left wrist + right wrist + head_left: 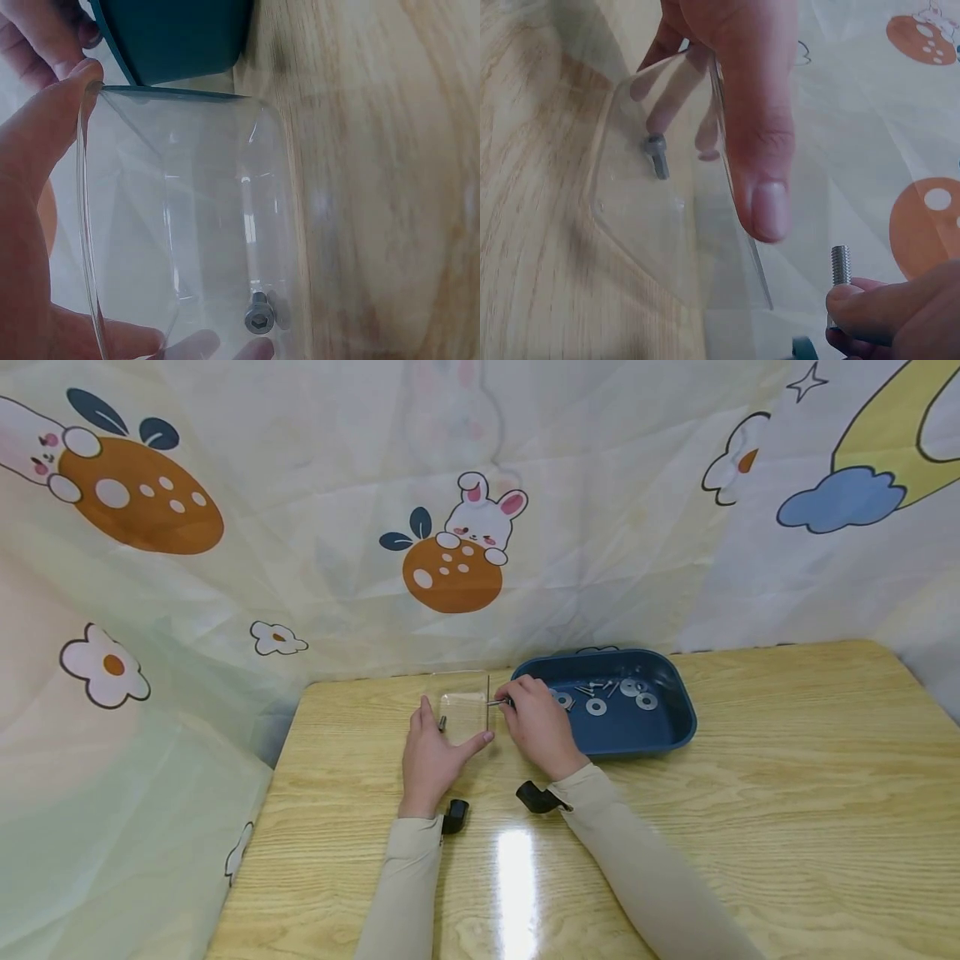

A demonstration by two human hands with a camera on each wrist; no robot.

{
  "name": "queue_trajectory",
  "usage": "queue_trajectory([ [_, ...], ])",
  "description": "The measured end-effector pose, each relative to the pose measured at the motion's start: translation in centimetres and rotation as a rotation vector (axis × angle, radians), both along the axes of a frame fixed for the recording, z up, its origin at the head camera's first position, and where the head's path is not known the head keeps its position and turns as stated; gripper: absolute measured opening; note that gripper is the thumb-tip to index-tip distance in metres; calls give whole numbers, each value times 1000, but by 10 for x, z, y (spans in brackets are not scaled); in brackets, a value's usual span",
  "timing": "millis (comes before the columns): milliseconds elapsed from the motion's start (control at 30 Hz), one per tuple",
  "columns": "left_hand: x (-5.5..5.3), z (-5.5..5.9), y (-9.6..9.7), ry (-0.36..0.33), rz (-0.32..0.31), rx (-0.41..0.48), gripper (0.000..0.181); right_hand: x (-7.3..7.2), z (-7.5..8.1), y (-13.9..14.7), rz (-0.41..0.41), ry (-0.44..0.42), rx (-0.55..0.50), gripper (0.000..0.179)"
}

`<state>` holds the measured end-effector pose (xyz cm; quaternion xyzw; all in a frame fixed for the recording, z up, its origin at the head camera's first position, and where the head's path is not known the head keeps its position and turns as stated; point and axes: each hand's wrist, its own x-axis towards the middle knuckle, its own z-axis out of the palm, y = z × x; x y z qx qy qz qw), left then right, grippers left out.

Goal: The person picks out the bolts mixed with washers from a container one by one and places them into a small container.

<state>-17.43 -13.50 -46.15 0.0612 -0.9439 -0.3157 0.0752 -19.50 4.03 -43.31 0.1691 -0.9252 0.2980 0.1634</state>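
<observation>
One clear box (199, 225) is gripped by the left hand (433, 766), I think to keep it steady; near its rim, the right hand (543, 727) pinches a bolt (841, 266).

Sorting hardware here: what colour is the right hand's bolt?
The bolt is silver, clearest in the right wrist view.

Room's bright, light even and soft, apparently from above; one blown-out white glare streak on the wooden table (795, 793) in front of me. Shadows faint, a soft smudge beside the blue tray (176, 37). Head view reasonably sharp, small metal bits too tiny for detail. Both wrist views duller, greyish, hazy. Thin highlights edge the clear box (206, 165); bolt (259, 318) inside readable, wood grain there smeared soft.
</observation>
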Motion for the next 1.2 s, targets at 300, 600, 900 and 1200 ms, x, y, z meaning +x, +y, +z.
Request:
queue_trajectory([
  [300,-1,-1,0,3,3,-5,127,-3,-2,-9,52,-9,3,9],
  [600,-1,-1,0,6,8,-26,128,-6,-3,-16,81,-17,37,9],
  [900,-1,0,0,7,10,-34,131,-10,-7,-21,98,-34,95,7],
  [1200,-1,-1,0,17,4,-31,130,-12,-7,-22,107,-49,112,9],
])
